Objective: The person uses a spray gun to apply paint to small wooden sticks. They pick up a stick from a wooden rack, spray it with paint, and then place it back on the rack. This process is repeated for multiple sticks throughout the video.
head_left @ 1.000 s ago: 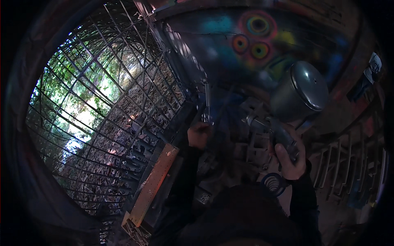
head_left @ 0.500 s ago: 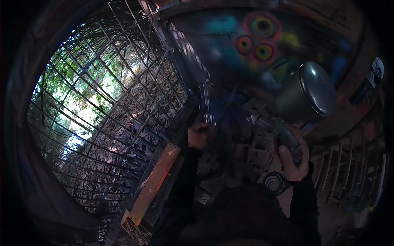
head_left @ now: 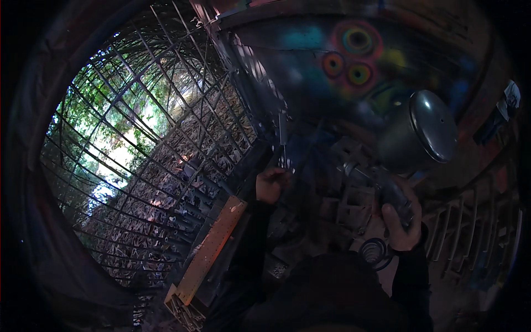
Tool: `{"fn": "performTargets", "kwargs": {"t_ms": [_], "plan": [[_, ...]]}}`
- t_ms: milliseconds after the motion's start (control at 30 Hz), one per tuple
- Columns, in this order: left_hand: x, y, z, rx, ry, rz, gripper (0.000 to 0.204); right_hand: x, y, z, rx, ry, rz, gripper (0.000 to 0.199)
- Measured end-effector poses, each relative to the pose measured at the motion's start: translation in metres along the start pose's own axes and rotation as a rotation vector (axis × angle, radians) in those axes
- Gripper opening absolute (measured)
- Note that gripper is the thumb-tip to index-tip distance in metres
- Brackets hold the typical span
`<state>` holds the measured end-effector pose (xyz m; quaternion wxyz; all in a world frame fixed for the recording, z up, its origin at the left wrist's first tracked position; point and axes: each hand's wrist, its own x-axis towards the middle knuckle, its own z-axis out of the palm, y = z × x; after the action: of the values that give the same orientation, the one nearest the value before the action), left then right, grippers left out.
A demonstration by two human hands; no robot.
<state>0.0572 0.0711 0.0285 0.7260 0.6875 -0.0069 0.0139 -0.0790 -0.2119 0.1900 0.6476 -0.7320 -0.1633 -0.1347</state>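
My left hand (head_left: 270, 186) is closed at the middle of the view, its fingertips drawn together next to a thin, shiny metal piece (head_left: 285, 160). Above that piece stands a narrow light-grey bar (head_left: 282, 130). The dim light hides what the fingers pinch. To the right, my right hand (head_left: 405, 228) wraps round a dark grey cylindrical hand tool (head_left: 394, 196). The tool's brighter metal front end (head_left: 349, 168) points up and left, apart from the left hand. A dark coil (head_left: 374, 253), like a coiled hose, shows just beside the right wrist.
A silvery metal cylinder (head_left: 434, 126) with a rounded end stands beyond the tool. A metal grille (head_left: 138, 122) fills the left side, above an orange-brown plank (head_left: 213, 249). Painted coloured rings (head_left: 357, 39) mark the dark far surface. Slatted shapes (head_left: 459, 232) lie at right.
The whole view has shifted slightly, so everything sits a little further right and down. Both hands keep their grips and nearly the same places.
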Motion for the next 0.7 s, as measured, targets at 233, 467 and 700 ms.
{"fn": "performTargets", "kwargs": {"t_ms": [233,467,700], "plan": [[-0.001,0.0,-0.004,-0.051,-0.039,0.006,0.013,-0.006,0.002,-0.001,0.043,-0.003,-0.01,0.044],[-0.004,0.002,-0.007,-0.098,-0.058,-0.033,0.013,-0.009,-0.003,-0.004,0.052,-0.016,0.018,0.044],[-0.007,0.003,-0.007,-0.138,-0.04,-0.061,0.014,-0.012,-0.001,-0.004,0.051,0.022,0.016,0.048]]}}
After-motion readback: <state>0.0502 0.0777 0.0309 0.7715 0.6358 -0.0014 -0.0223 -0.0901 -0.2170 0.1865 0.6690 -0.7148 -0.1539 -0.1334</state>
